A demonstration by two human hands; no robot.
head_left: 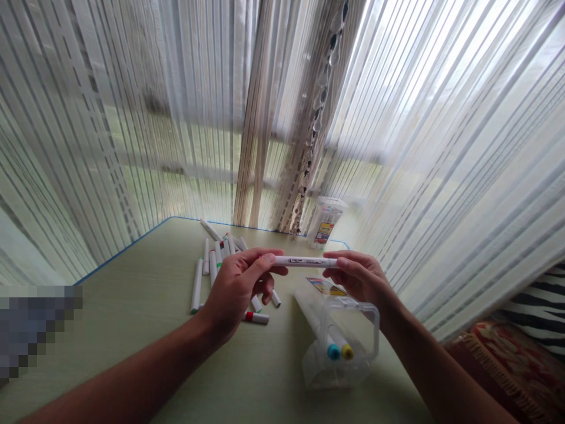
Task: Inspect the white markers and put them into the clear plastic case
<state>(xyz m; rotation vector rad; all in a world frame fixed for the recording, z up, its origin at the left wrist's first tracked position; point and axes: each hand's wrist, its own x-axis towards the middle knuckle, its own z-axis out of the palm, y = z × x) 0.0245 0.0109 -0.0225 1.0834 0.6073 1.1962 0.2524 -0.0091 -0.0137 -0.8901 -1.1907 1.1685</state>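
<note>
A white marker [304,261] with dark print along its barrel is held level above the table. My left hand [249,274] pinches its left end, where a bit of pink or red shows by the fingers. At the other end, the thumb and fingers of my right hand [359,274] are closed on it. Below my right hand lies a clear plastic case [309,371] on its side, its handle raised. Inside it are two markers, one with a blue end [333,352] and one with a yellow end [348,351]. Loose white markers [196,285] lie around and behind my left hand, which partly hides them.
A second clear case [325,224] with a yellow label stands upright at the back of the table [145,282]. Striped sheer curtains [176,118] hang behind, with a bead string [318,121]. At right are a red patterned cloth [507,359] and zebra-striped fabric [538,306].
</note>
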